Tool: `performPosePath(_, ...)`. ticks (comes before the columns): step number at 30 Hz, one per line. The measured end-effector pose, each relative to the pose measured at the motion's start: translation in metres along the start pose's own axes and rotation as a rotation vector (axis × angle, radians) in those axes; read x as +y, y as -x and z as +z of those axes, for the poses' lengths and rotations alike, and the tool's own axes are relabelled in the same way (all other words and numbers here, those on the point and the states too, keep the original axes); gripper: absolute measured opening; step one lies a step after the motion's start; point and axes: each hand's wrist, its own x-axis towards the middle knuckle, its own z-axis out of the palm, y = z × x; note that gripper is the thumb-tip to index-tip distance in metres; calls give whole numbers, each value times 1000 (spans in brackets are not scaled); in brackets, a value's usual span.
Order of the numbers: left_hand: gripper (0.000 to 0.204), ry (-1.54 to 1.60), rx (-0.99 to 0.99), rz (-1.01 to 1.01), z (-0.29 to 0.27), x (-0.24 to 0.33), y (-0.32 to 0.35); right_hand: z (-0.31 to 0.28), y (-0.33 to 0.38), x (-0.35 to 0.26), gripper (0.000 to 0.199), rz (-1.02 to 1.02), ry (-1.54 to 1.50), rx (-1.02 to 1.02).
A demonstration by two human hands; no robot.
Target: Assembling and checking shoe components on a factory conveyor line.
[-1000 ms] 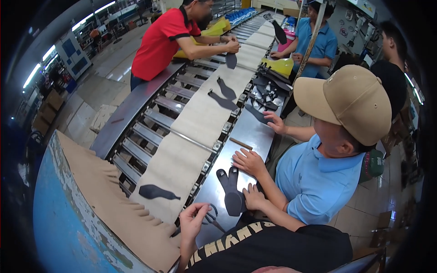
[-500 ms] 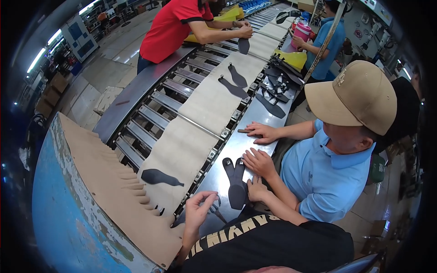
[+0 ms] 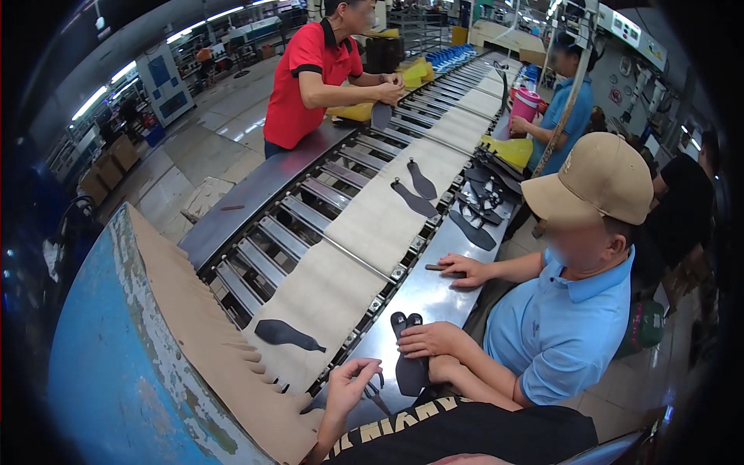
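My left hand hovers over the metal table's near end, thumb and fingers pinched together; whatever lies between them is too small to make out. Just beside it a dark metal hand tool with two handles rests on the table. A pair of dark shoe soles lies close by, overlapping, with small pieces at their narrow ends. A co-worker's hand presses flat across these soles. Against their right edge sits my right hand, its fingers largely hidden by the co-worker's wrist and the soles.
The roller conveyor's cream cloth belt runs away from me, carrying a single sole and two more farther off. A cardboard-lined blue machine stands left. The co-worker's other hand covers a small bar. Soles are heaped beyond.
The co-worker's nearer hand has moved onto the soles, whose narrow ends now lie closer together. My right hand stays beside them, and my left keeps its pinch. The whole view has shifted.
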Motion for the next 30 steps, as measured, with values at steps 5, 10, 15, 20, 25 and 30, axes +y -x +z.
performPosePath(5, 17, -20, -32, 16, -1, 2, -2, -10, -18, -7, 54, -259, 99, 4)
performPosePath(10, 18, -35, -61, 29, -2, -2, 2, -22, -22, -16, 51, -515, 187, -14)
performPosePath(15, 19, -39, -86, 51, -1, 6, 10, 11, -14, -22, 48, -745, 252, -26)
performPosePath(20, 19, 16, -153, 20, -3, 6, 19, -140, 26, -131, 39, -45, -252, 296)
performPosePath(25, 20, -32, -218, -3, 4, 14, 26, -261, -67, -109, 68, 57, -139, 485)
performPosePath(30, 21, 19, -218, -4, -4, 6, 36, -352, -93, -101, 54, 41, -49, 776)
